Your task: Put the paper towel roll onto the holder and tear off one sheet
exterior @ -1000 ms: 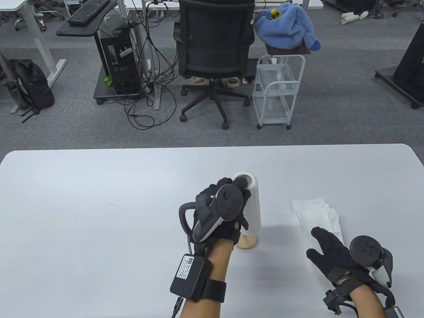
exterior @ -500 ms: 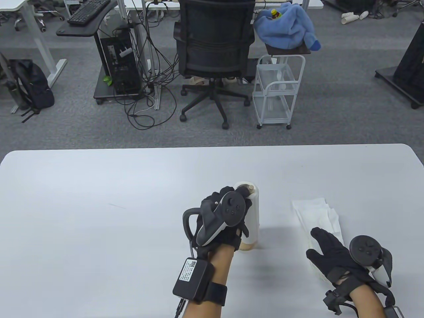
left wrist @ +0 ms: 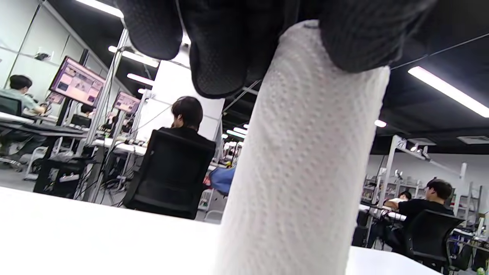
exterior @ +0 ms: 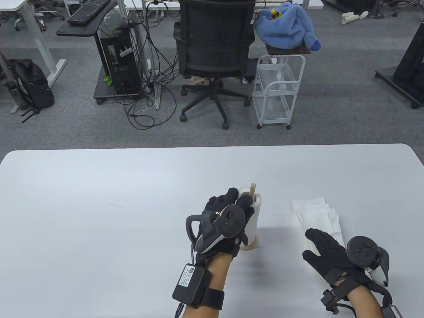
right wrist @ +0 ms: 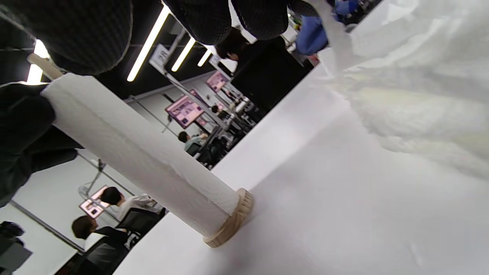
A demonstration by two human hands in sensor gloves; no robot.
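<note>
The white paper towel roll (exterior: pixel 255 215) stands upright on the wooden holder, its lower end down on the round base (exterior: pixel 250 245). The rod tip (exterior: pixel 252 188) pokes out above the roll. My left hand (exterior: pixel 240 199) grips the roll's upper end from the left, fingers curled round it; its fingers (left wrist: pixel 221 49) wrap the roll (left wrist: pixel 305 172) in the left wrist view. My right hand (exterior: pixel 317 245) lies flat, fingers spread, on the near end of loose white paper sheets (exterior: pixel 318 212) to the right. The right wrist view shows the roll (right wrist: pixel 141 152) seated on the base (right wrist: pixel 233 221).
The white table (exterior: pixel 99 205) carries only the holder and the loose sheets (right wrist: pixel 412 95). Beyond its far edge stand an office chair (exterior: pixel 215 49), a white wire cart (exterior: pixel 278 92) and a desk with a computer tower (exterior: pixel 121 63).
My left hand has slid the roll down the rod until it sits on the base, and the rod tip now shows above it. My right hand shifted slightly left on the sheets.
</note>
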